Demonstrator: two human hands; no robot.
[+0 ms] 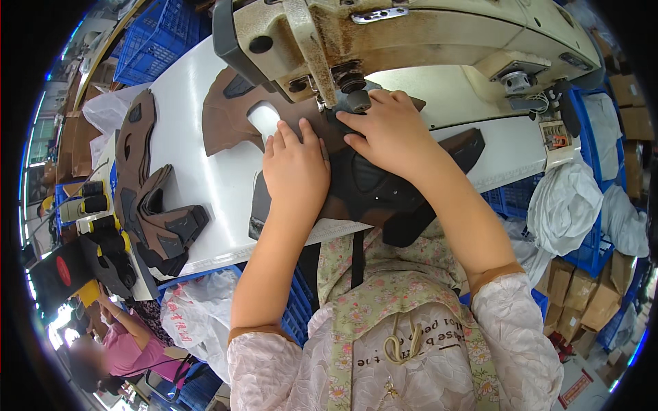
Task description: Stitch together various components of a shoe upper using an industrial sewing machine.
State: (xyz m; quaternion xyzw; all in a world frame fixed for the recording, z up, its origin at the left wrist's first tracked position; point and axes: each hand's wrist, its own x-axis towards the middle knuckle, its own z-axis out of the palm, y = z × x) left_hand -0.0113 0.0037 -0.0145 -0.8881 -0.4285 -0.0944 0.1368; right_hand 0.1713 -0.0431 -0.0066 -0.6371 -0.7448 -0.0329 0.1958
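Note:
On the white sewing table (205,236) a brown and black cut panel (370,178), looking like flat shoe-upper material, lies under the head of a beige sewing machine (411,44). My left hand (296,164) rests flat on its brown part, fingers stretched out beside a cut-out that shows white beneath. Close to the needle area, my right hand (394,133) presses on the dark part with fingers apart. The needle tip is hard to make out. To the left lies a stack of similar brown and black panels (137,147), some folded over.
Blue crates (154,41) stand at the far left, with another below the table's near edge holding a white plastic bag (199,315). White bundles (565,205) and cardboard boxes (582,294) crowd the right. A person in pink (140,349) sits at the lower left.

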